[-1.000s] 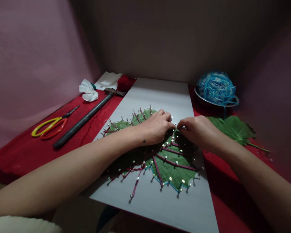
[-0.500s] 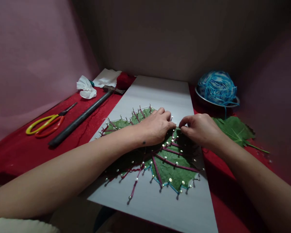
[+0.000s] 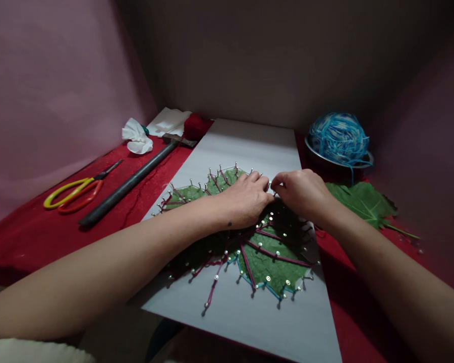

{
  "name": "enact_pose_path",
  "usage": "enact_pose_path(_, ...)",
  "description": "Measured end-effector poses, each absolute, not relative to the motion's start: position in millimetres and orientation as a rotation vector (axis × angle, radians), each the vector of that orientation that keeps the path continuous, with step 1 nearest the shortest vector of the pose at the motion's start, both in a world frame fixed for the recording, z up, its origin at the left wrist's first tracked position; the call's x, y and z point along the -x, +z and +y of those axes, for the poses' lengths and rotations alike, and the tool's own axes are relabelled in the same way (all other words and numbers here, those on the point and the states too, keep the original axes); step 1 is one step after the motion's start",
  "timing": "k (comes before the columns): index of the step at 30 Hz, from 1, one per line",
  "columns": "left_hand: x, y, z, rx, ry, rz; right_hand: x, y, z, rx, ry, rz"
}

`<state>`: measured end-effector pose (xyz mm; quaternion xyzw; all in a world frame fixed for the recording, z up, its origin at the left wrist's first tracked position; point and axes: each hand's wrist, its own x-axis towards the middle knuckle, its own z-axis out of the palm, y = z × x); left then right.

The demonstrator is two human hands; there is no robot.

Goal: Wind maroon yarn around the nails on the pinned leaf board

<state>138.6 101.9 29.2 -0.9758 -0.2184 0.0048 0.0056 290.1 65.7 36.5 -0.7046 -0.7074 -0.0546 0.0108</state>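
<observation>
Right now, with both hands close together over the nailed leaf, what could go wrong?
The left hand and right hand sit close among upright nails; a finger could scrape or bend one. The left forearm crosses the leaf and might snag the purple yarn. The white board seems to overhang the near edge, so pressing there could tip it.

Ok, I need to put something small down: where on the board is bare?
Bare on the board: its far end, between red yarn and metal bowl, and the near strip below the nailed leaf. Crowded: the middle, where left hand and right hand sit among nails, and the red cloth at left, with scissors and hammer.
</observation>
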Motion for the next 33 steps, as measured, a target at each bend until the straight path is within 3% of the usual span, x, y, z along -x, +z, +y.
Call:
enact_pose_path(4, -134, 36, 105, 3.076, 0.049, -0.593, -289, 34, 49, 2.18, -0.275, -2.285)
enact_pose_path(11, -130, 41, 110, 3.166, -0.134, -0.597, -304, 29, 43, 2.015, 0.113, -2.209)
enact_pose_path(20, -140, 24, 109, 3.088, -0.076, -0.653, -298, 33, 39, 2.121, 0.013, -2.338)
enact_pose_path(33, -125, 45, 113, 3.165, -0.103, -0.61, -296, 35, 39, 2.134, 0.008, -2.306)
